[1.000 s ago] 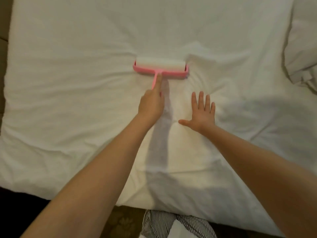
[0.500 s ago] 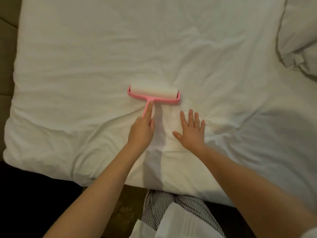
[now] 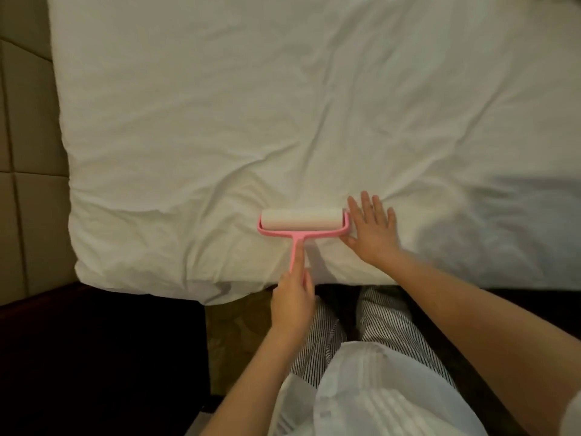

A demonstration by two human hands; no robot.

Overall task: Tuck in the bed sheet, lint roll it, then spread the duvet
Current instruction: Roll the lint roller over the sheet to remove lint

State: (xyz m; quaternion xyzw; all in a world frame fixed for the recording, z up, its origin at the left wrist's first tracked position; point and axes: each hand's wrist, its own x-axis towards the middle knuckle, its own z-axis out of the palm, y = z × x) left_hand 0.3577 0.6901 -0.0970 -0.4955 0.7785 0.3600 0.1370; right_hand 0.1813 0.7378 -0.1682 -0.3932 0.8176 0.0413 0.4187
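The white bed sheet (image 3: 283, 105) fills most of the frame, from the padded panel (image 3: 25, 146) at the left edge to the right border. It is creased: long folds run diagonally through the centre and bunch toward the lower middle. The step in hand looks to be the lint rolling; the duvet cannot be made out in this view.

The pink lint roller (image 3: 302, 220) lies with its drum flat on the sheet in the lower centre of the frame, close to the bed's near edge. Its handle points down toward the person's striped trousers (image 3: 386, 319). The left hand (image 3: 292, 305) grips the end of that handle, fingers curled round it and the index finger laid straight along its top. The right hand (image 3: 374, 229) lies flat and spread on the sheet just right of the drum, thumb at or touching the pink frame, and holds nothing.

To do this well, the person probably wants the drum level so that both ends bear evenly. Long straight strokes up the frame, each lane overlapping the last, should cover the sheet best. The flat hand is best used to pin the cloth taut beside the drum, since a loose sheet would likely ruck up and drag the tucked edge out. The creases deserve smoothing first, for lint may hide in the folds.
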